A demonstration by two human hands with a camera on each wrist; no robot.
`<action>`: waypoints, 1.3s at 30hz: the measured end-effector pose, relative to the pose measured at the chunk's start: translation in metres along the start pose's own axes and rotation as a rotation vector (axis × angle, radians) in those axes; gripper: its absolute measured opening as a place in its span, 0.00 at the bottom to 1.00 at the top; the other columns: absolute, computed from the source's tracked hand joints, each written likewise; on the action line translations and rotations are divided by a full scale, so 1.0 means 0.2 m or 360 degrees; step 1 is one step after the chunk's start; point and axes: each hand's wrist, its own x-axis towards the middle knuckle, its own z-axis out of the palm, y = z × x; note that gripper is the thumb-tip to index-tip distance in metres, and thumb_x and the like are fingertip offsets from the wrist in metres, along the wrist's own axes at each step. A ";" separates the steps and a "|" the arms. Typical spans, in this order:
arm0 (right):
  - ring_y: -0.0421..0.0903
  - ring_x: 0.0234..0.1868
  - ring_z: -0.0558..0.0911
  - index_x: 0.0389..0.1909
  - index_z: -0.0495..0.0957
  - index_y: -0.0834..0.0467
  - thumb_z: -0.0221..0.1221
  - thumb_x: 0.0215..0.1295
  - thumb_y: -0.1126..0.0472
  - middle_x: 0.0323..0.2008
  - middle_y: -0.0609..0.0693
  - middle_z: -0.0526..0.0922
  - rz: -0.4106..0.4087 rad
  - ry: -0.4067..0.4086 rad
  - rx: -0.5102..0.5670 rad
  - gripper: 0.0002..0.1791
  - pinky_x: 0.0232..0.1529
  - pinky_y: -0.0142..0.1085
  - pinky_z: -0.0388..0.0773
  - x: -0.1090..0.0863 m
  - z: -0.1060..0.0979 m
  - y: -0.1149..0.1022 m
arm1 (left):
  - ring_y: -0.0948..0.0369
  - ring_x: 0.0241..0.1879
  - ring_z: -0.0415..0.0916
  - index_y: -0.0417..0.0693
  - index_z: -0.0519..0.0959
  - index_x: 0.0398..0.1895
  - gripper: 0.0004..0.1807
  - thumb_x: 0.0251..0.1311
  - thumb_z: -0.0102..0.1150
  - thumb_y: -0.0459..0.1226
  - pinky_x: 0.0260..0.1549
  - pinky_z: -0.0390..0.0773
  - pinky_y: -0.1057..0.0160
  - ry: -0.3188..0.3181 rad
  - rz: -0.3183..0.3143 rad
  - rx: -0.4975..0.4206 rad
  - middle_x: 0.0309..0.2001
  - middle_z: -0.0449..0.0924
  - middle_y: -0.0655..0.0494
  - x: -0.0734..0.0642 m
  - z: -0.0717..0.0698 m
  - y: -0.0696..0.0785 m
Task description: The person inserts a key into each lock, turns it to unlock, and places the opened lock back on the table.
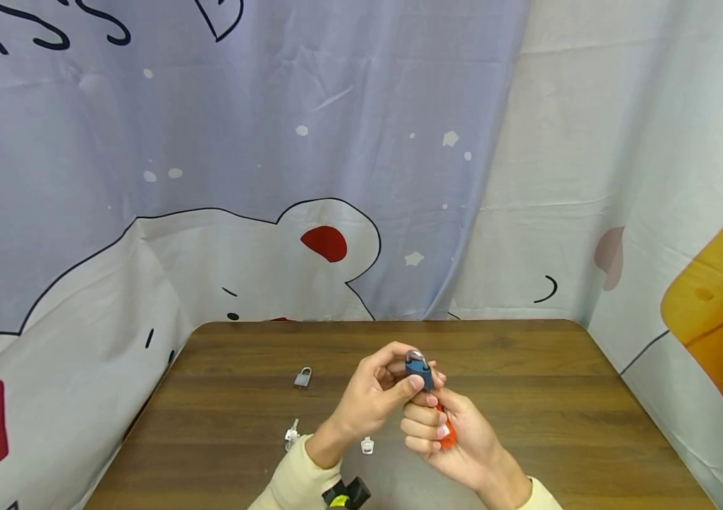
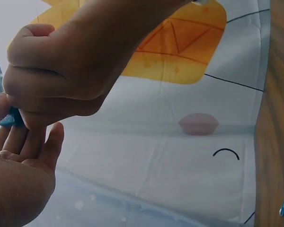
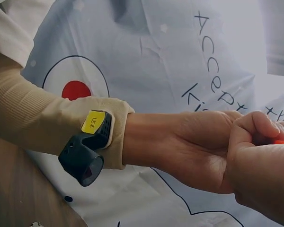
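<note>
1. Blue padlock (image 1: 419,375): held above the counter (image 1: 546,404), its body partly covered by fingers; in the left wrist view only a sliver shows, and the right wrist view cuts it off at the edge.
2. Orange-red tag (image 1: 447,433): partly hidden in the right hand (image 1: 466,450); fingers obscure whatever lies between it and the padlock.
3. Left hand (image 1: 371,397): thumb and fingers pinch the padlock, shackle pointing away from the wearer.
4. Right hand: fingers curled around the tag, just beside the left.
5. Silver padlock (image 1: 303,378): lies on the counter.
</note>
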 end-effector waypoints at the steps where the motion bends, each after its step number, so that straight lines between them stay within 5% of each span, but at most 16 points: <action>1: 0.36 0.22 0.52 0.38 0.69 0.50 0.24 0.81 0.48 0.22 0.40 0.51 0.0002 0.0005 -0.0010 0.25 0.26 0.26 0.48 0.00 0.00 0.00 | 0.63 0.49 0.84 0.29 0.68 0.50 0.14 0.70 0.53 0.33 0.57 0.79 0.57 0.0001 0.0010 0.0000 0.38 0.79 0.24 0.00 0.00 0.00; 8: 0.37 0.21 0.50 0.35 0.66 0.51 0.21 0.80 0.52 0.22 0.41 0.52 -0.0026 0.0055 -0.0187 0.24 0.26 0.27 0.49 0.01 -0.01 0.00 | 0.59 0.47 0.85 0.29 0.67 0.50 0.14 0.70 0.53 0.32 0.51 0.82 0.60 0.0082 -0.0020 -0.0078 0.40 0.85 0.38 -0.01 0.01 -0.02; 14: 0.39 0.21 0.51 0.35 0.65 0.53 0.19 0.80 0.56 0.21 0.42 0.56 -0.0143 0.0221 -0.0566 0.24 0.25 0.29 0.52 0.01 -0.01 0.02 | 0.67 0.39 0.84 0.27 0.66 0.50 0.14 0.70 0.52 0.31 0.40 0.83 0.69 0.0185 -0.0050 -0.0105 0.40 0.77 0.21 -0.01 0.03 -0.02; 20: 0.42 0.20 0.56 0.35 0.71 0.56 0.27 0.82 0.50 0.20 0.41 0.62 -0.0350 0.0618 -0.1181 0.26 0.22 0.34 0.54 0.02 0.02 0.05 | 0.68 0.37 0.84 0.28 0.67 0.50 0.12 0.70 0.51 0.30 0.27 0.78 0.73 0.0359 -0.0027 -0.0029 0.41 0.77 0.20 -0.02 0.05 -0.02; 25: 0.51 0.18 0.58 0.26 0.64 0.66 0.28 0.82 0.59 0.17 0.53 0.60 -0.0613 0.0790 -0.1843 0.25 0.16 0.39 0.59 0.05 0.01 0.08 | 0.62 0.46 0.85 0.30 0.67 0.51 0.12 0.69 0.52 0.29 0.37 0.83 0.68 0.0479 -0.0070 -0.0012 0.42 0.78 0.21 -0.02 0.07 -0.01; 29: 0.51 0.17 0.62 0.25 0.64 0.66 0.33 0.79 0.69 0.17 0.58 0.62 -0.0836 0.0868 -0.2193 0.20 0.16 0.35 0.64 0.06 -0.02 0.08 | 0.62 0.46 0.85 0.31 0.69 0.50 0.12 0.69 0.54 0.30 0.46 0.84 0.64 0.0587 -0.0154 -0.0002 0.44 0.79 0.23 -0.02 0.09 -0.01; 35: 0.33 0.16 0.62 0.27 0.71 0.58 0.47 0.69 0.78 0.15 0.48 0.65 -0.1148 0.0997 -0.2707 0.15 0.14 0.25 0.61 0.07 -0.06 0.08 | 0.62 0.45 0.85 0.33 0.71 0.49 0.12 0.67 0.57 0.31 0.43 0.84 0.67 0.0752 -0.0289 -0.0032 0.45 0.81 0.27 -0.04 0.11 -0.01; 39: 0.26 0.19 0.61 0.29 0.74 0.55 0.53 0.65 0.79 0.16 0.44 0.66 -0.1244 0.1041 -0.2942 0.15 0.15 0.20 0.59 0.06 -0.09 0.07 | 0.60 0.45 0.85 0.40 0.72 0.47 0.09 0.66 0.57 0.31 0.41 0.83 0.67 0.0850 -0.0335 -0.0107 0.44 0.86 0.41 -0.05 0.12 -0.02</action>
